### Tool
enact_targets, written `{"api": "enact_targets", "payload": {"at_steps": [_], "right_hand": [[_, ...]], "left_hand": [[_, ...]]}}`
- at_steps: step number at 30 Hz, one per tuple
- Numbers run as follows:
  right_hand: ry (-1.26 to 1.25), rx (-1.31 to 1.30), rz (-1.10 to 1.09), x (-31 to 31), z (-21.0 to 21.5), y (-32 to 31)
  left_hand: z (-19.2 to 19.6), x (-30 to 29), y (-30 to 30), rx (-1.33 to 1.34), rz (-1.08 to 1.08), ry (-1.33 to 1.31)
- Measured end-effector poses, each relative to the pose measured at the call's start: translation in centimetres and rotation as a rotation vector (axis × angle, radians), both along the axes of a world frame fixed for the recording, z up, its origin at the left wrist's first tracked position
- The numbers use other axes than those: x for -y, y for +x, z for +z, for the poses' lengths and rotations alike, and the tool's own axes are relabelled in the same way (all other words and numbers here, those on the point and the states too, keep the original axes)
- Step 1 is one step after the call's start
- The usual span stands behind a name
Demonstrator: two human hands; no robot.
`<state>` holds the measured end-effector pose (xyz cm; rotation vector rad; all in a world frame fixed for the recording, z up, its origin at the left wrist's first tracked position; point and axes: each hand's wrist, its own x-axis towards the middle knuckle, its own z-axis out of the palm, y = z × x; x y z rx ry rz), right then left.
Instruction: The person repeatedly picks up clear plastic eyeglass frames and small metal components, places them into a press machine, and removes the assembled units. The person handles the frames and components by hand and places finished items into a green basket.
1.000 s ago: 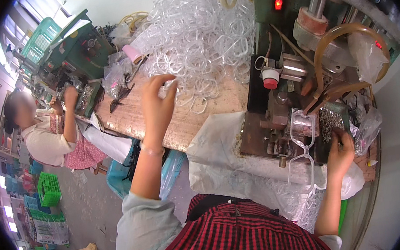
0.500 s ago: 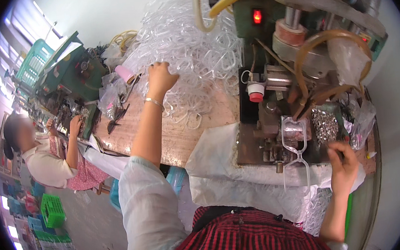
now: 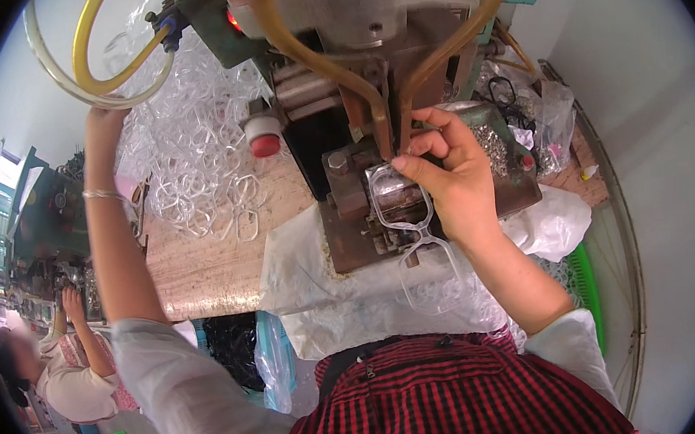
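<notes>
A clear plastic eyeglass frame [image 3: 415, 225] sits at the front of the machine's metal fixture [image 3: 349, 185], one lens opening on it and the other hanging past the front edge. My right hand [image 3: 456, 169] is at the frame's upper end, just under the two brown prongs [image 3: 388, 121], thumb and fingers drawn together. Whatever lies between them is too small to make out. My left arm stretches far to the left; my left hand [image 3: 106, 121] is beside the large heap of clear eyeglass frames [image 3: 198, 139], its fingers hidden behind a clear tube [image 3: 59, 86].
Small metal parts [image 3: 490, 146] fill a tray right of the fixture. A red button [image 3: 265, 144] juts out on the left. White sheeting [image 3: 293, 260] drapes over the table edge. Another person [image 3: 78, 373] works at a green machine at far left. A green basket [image 3: 585, 294] stands below right.
The view has swung right and closer to the machine. My right hand has moved from beside the parts tray up to the frame under the prongs. My left hand has reached farther out.
</notes>
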<state>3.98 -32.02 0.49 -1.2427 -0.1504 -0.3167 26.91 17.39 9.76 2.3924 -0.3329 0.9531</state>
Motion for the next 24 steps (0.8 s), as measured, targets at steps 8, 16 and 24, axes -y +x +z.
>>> {"api": "enact_targets", "payload": {"at_steps": [8, 16, 24], "right_hand": [[0.077, -0.14, 0.049, -0.7, 2.2, -1.4], [0.044, -0.033, 0.014, 0.1, -0.1, -0.8], [-0.101, -0.051, -0.061, 0.4, -0.7, 0.0]], "left_hand": [[2.3, 1.2, 0.3, -0.494, 0.092, 0.25], [-3.4, 6.0, -4.5, -0.664, 0.229, 0.045], [0.4, 11.6, -8.8, -0.638, -0.129, -0.585]]}}
